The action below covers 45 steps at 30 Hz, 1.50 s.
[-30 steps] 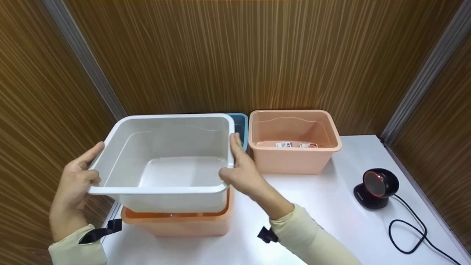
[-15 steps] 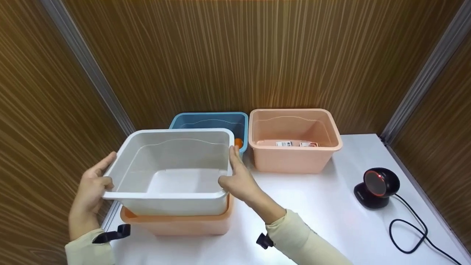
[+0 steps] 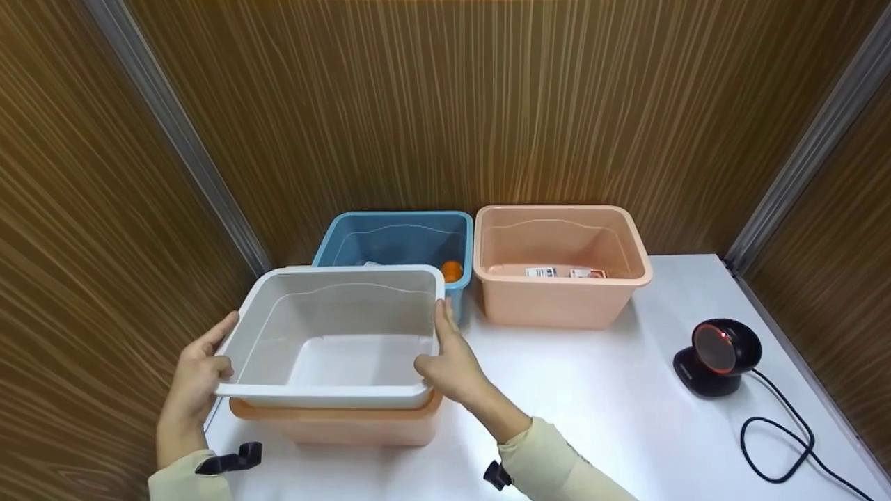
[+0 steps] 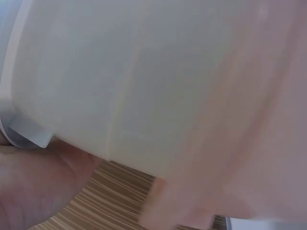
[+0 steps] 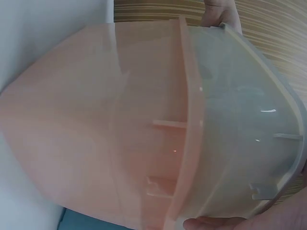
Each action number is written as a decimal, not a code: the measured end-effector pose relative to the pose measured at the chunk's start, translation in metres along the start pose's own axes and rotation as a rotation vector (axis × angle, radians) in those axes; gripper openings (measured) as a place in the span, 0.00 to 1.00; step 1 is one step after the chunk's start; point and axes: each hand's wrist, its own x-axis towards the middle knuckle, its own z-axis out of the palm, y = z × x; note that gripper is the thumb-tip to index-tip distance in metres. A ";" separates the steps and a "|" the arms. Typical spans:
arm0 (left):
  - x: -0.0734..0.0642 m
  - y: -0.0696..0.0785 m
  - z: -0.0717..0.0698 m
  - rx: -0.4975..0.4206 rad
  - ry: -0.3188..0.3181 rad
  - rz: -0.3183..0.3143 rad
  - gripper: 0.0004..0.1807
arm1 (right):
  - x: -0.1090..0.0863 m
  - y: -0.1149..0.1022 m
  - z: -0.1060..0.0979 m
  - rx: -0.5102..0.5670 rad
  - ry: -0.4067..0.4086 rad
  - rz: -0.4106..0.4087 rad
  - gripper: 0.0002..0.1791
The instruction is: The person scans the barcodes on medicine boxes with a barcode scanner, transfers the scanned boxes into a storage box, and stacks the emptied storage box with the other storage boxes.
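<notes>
A white plastic bin (image 3: 327,400) sits partly inside a peach bin (image 3: 362,428) on the table, its rim still above the peach rim. My left hand (image 3: 195,376) grips the white rim at its left end, thumb over the near corner. At the right end my right hand (image 3: 456,362) holds the same rim, thumb on top and fingers along the outside. In the right wrist view the white bin (image 5: 235,115) stands partway out of the peach bin (image 5: 96,115). The white bin's inside looks bare; the peach bin's inside is hidden.
Behind stand a blue bin (image 3: 397,236) with an orange object (image 3: 451,271) inside and a second peach bin (image 3: 557,303) with labelled items in it. A black round-headed device (image 3: 720,355) with a cable sits at right. Wood-patterned walls (image 3: 445,104) enclose the table.
Both hands have lowered the white bin further into the near peach bin, and it has shifted toward me. More of the blue bin and its orange object now shows.
</notes>
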 end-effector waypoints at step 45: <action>-0.004 -0.041 0.008 0.007 0.077 -0.093 0.47 | -0.008 0.047 0.017 -0.085 0.006 -0.006 0.53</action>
